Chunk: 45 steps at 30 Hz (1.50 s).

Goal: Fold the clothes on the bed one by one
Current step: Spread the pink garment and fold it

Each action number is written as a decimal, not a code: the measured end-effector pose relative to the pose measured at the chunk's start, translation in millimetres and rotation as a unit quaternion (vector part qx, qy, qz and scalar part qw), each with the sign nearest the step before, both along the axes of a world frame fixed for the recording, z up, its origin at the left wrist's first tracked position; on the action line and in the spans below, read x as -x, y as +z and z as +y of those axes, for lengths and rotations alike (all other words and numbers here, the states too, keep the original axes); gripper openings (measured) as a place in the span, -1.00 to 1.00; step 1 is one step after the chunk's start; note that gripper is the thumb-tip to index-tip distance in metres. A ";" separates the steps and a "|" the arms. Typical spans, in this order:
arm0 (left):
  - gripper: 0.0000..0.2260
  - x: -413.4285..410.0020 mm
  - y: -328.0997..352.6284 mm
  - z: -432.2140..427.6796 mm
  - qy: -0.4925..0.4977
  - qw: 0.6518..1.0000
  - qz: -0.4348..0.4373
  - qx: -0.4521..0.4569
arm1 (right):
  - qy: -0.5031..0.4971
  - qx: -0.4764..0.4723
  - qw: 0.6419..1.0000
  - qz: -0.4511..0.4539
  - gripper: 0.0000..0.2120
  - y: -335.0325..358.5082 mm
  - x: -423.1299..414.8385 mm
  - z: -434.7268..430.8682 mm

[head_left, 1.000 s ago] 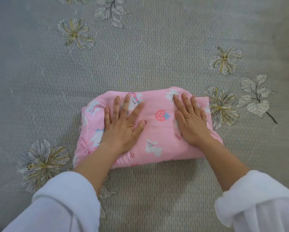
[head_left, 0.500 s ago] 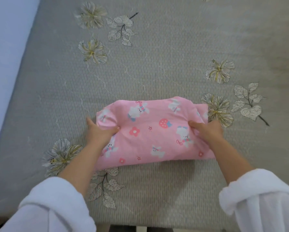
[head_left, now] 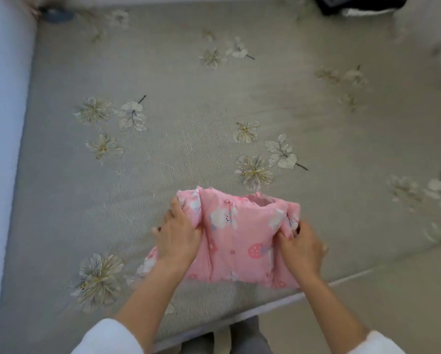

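A folded pink garment [head_left: 236, 241] printed with white bunnies and strawberries is held up just above the near edge of the bed. My left hand [head_left: 178, 233] grips its left end, fingers curled under the cloth. My right hand [head_left: 301, 247] grips its right end, thumb on top. The garment sags slightly between the two hands, and its upper edge bulges open.
The bed [head_left: 188, 111] is covered by a grey quilt with embroidered flowers. A pale blue wall or headboard [head_left: 2, 123] runs along the left. A dark object [head_left: 352, 5] lies at the far right corner. The bed's near edge [head_left: 316, 290] crosses the bottom right.
Both hands went from pressing flat on the garment to gripping its two ends, and have lifted it off the quilt toward the near edge. The view has tilted up and widened.
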<state>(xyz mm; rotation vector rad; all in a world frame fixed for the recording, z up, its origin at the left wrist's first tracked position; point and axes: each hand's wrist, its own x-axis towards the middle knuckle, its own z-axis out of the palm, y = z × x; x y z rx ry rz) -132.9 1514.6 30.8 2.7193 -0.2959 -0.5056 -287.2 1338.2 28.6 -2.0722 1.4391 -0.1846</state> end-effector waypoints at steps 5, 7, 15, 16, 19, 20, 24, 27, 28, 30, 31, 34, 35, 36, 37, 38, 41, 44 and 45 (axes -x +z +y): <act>-0.28 62.6 43.4 -54.9 -0.101 0.992 0.044 0.064 | -0.098 0.036 0.994 0.006 -0.78 57.9 101.9 -21.2; -0.31 88.6 52.9 -82.5 -0.141 0.984 0.059 0.092 | -0.137 0.047 0.989 0.008 -0.74 71.4 146.5 -37.2; -0.31 222.6 82.1 -248.5 -0.296 0.944 0.053 0.136 | -0.259 0.099 0.961 0.014 -0.74 105.1 310.7 -137.3; -0.30 243.3 85.0 -269.3 -0.300 0.942 0.054 0.143 | -0.268 0.105 0.958 0.014 -0.73 109.1 333.5 -152.5; -0.27 307.5 93.7 -327.9 -0.325 0.930 0.064 0.161 | -0.286 0.113 0.951 0.026 -0.73 118.7 405.7 -194.9; -0.27 328.1 96.7 -346.7 -0.334 0.926 0.067 0.165 | -0.289 0.116 0.950 0.030 -0.73 122.1 429.1 -208.9; -0.30 398.8 104.3 -414.4 -0.373 0.906 0.079 0.181 | -0.304 0.122 0.944 0.034 -0.71 134.7 506.3 -261.7; -0.34 436.8 106.2 -462.7 -0.397 0.891 0.096 0.197 | -0.317 0.132 0.938 0.036 -0.71 132.4 549.2 -304.8; -0.35 446.6 106.3 -481.1 -0.407 0.887 0.096 0.199 | -0.322 0.134 0.937 0.031 -0.70 130.0 559.9 -321.2; -0.37 462.7 105.5 -521.2 -0.422 0.880 0.088 0.199 | -0.326 0.129 0.936 0.033 -0.69 123.4 578.4 -357.2; -0.37 469.3 104.3 -542.6 -0.427 0.880 0.082 0.194 | -0.323 0.126 0.937 0.038 -0.68 119.3 586.3 -377.3; -0.43 486.9 99.0 -615.6 -0.439 0.879 0.062 0.176 | -0.316 0.119 0.940 0.046 -0.68 110.0 605.1 -447.7; -0.44 492.2 97.4 -641.9 -0.442 0.878 0.064 0.174 | -0.315 0.121 0.940 0.046 -0.68 108.3 609.8 -473.7; -0.45 497.2 96.2 -669.4 -0.444 0.876 0.067 0.174 | -0.315 0.121 0.940 0.046 -0.69 107.2 614.6 -500.5; -0.44 502.3 95.7 -696.8 -0.446 0.875 0.071 0.172 | -0.315 0.118 0.941 0.049 -0.70 106.6 619.5 -527.1; -0.44 507.6 96.4 -723.7 -0.448 0.875 0.071 0.170 | -0.313 0.114 0.941 0.053 -0.70 107.0 624.6 -553.0; -0.44 522.9 102.8 -802.8 -0.459 0.868 0.068 0.177 | -0.314 0.128 0.940 0.044 -0.75 113.9 641.4 -627.8; -0.44 539.8 110.8 -877.3 -0.466 0.862 0.070 0.186 | -0.323 0.122 0.937 0.049 -0.73 118.9 664.3 -697.7; -0.44 546.8 112.6 -900.5 -0.468 0.860 0.068 0.190 | -0.328 0.117 0.936 0.057 -0.71 119.6 672.6 -720.1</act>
